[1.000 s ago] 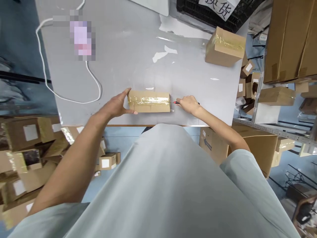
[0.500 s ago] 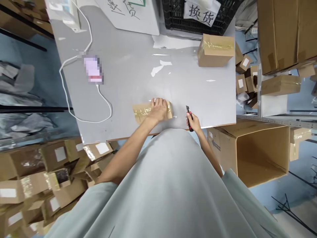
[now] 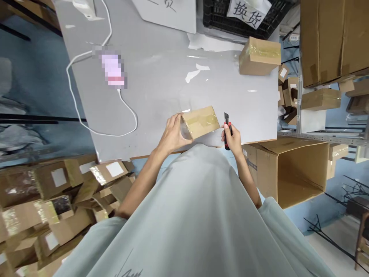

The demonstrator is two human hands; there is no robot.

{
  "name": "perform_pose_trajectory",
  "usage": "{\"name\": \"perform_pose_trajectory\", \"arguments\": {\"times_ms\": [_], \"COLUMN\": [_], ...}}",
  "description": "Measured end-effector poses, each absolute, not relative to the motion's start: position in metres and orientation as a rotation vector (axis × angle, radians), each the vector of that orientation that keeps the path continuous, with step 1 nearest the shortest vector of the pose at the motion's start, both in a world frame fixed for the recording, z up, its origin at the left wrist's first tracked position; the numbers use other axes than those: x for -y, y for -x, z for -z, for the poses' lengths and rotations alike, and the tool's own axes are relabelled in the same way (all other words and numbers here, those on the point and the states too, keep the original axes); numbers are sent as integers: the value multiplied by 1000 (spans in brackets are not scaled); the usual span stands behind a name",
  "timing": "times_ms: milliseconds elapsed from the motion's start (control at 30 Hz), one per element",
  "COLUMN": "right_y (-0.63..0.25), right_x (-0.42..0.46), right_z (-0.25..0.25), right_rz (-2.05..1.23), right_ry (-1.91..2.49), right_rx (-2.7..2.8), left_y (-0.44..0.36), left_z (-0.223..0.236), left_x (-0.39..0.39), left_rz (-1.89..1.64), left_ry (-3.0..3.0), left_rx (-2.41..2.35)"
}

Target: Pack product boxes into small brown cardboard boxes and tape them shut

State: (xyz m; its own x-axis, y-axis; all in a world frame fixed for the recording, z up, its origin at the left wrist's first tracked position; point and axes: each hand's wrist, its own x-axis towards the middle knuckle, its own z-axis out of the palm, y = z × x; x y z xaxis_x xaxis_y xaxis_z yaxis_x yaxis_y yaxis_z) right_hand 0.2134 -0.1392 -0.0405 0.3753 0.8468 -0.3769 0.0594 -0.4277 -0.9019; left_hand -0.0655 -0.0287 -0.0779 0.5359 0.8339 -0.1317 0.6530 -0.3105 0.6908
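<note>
A small cardboard box (image 3: 201, 120), sealed with shiny tape along its top, sits near the front edge of the table (image 3: 161, 84). My left hand (image 3: 174, 133) grips it at its left end, fingers at the far corner and thumb at the near one. Just off the box's right end, my right hand (image 3: 233, 137) is closed around a red and black utility knife (image 3: 227, 134). Its dark blade points away from me, clear of the box.
Another taped box (image 3: 259, 57) stands at the table's back right, near a black crate (image 3: 213, 19). A white cable (image 3: 115, 135) runs to a blurred phone (image 3: 113, 69) at left. Beside the table's right front corner is a large open carton (image 3: 301, 177); cartons (image 3: 72, 223) pile up at left.
My left hand has gone from lying over the top of the box to holding its left end. The box has turned and shifted right. The knife stays in my right hand.
</note>
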Motion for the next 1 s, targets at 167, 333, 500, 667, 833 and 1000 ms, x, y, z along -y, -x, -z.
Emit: {"name": "perform_pose_trajectory", "arguments": {"times_ms": [167,333,500,667,833,1000], "right_y": [-159,-117,-98,-82,-64,-57], "right_x": [122,115,114,117,112,107], "right_z": [27,28,20,10,0,-5], "right_rz": [-1283,-1295,-1213,-1193,-1199,-1176], "right_ry": [1783,1952,2143,2255,2374,2447], "right_rx": [1063,1392,1524,1622,1695,1737], "left_y": [114,129,112,108,110,108], "left_z": [104,99,89,92,86,83], "left_x": [37,27,-2,-20,-23,-22], "left_rz": [-353,-520,-660,-577,-540,-535], "left_ry": [-1820,-1503,-1366,-1315,-1330,-1319], "left_rx": [-1236,-1244,-1308,-1246,-1250,-1257]}}
